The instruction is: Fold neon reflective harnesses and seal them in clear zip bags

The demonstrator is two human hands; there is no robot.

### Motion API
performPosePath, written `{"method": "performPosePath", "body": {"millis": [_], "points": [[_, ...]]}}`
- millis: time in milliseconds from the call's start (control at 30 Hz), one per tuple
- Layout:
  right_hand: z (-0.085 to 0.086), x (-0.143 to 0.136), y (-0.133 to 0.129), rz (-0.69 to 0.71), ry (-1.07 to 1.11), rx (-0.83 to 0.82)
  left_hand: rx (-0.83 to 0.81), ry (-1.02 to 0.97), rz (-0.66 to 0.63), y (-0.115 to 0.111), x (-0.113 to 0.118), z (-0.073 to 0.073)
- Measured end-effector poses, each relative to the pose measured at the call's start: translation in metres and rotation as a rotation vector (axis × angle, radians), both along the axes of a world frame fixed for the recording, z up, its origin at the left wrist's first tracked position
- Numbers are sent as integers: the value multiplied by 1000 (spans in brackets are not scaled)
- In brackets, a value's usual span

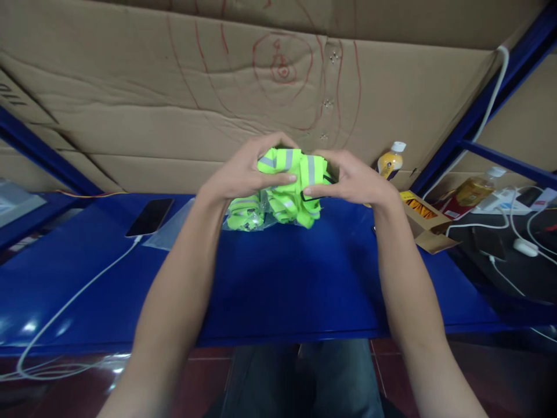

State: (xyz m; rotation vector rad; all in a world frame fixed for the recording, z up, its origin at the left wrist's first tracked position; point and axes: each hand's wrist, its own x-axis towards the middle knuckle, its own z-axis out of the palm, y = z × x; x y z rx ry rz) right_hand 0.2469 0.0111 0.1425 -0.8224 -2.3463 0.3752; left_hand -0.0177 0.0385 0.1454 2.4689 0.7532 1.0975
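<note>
Fluorescent yellow-green reflective straps [313, 168] with silver-grey stripes and black edging are gathered between my two hands. My left hand [246, 168] grips them from the left, thumb across the front and fingers behind. On the other side, my right hand [350, 174] closes around them, its thumb pressing the front. Just beneath hangs or lies more of the same material [287, 209]; whether it joins the held part I cannot tell. Beside it, on the blue shelf, a clear plastic bag [246, 215] contains similar folded straps.
The blue shelf [287, 290] backs onto a cardboard wall [130, 128] with red drawings. At left lies a phone [150, 217] on a white cable. To the right stand an orange-labelled bottle [390, 161], an open cardboard box [429, 223] and another bottle [472, 191] among cables.
</note>
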Motion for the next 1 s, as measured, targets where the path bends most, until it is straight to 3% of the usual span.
{"method": "performPosePath", "body": {"millis": [133, 200, 333, 467, 633, 767, 867, 1000], "points": [[0, 4, -1, -88, 9, 16, 5, -47, -53, 2, 17, -9], [1, 3, -2, -130, 14, 55, -75, -103, -95, 5, 20, -15], [1, 0, -1, -170, 45, 142, -439, -191, -189, 11, 17, -24], [-3, -7, -1, -164, 96, 215, -699, -246, -299, 11, 12, -20], [-5, -19, -3, -164, 62, 278, -662, -212, -179, 9, 8, -11], [-4, -17, 0, -20, -9, 218, -630, -182, -116, 11, 7, -12], [-5, -9, 5, 59, 29, 148, -498, -174, -138, 11, 8, -13], [-10, -3, 11, -62, 36, 75, -255, -69, -123, 3, 12, -9]]}}
